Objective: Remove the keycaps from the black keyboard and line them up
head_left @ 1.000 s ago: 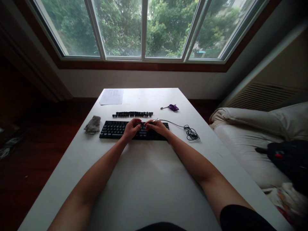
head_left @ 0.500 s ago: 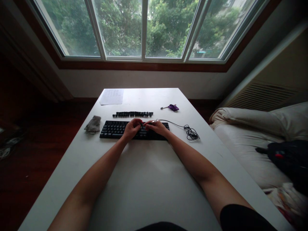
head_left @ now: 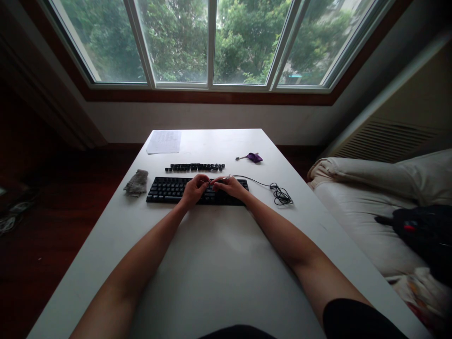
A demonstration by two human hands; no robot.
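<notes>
A black keyboard (head_left: 165,189) lies across the far half of a white table (head_left: 212,263). Both my hands rest on its right half, fingers curled and tips close together. My left hand (head_left: 193,189) is bent in a pinch over the keys. My right hand (head_left: 230,187) is pinched as well, with a thin metal tool showing between the two hands. What the fingertips grip is too small to make out. A row of loose black keycaps (head_left: 195,166) lies just behind the keyboard.
A grey cloth (head_left: 136,183) sits left of the keyboard, a paper sheet (head_left: 164,141) at the far left corner. A purple-tipped tool (head_left: 252,157) and a coiled black cable (head_left: 280,195) lie to the right. A bed with pale bedding (head_left: 370,188) stands beside the table.
My two hands have shifted very slightly on the keyboard, fingertips drawing a little closer together. Nothing else has moved.
</notes>
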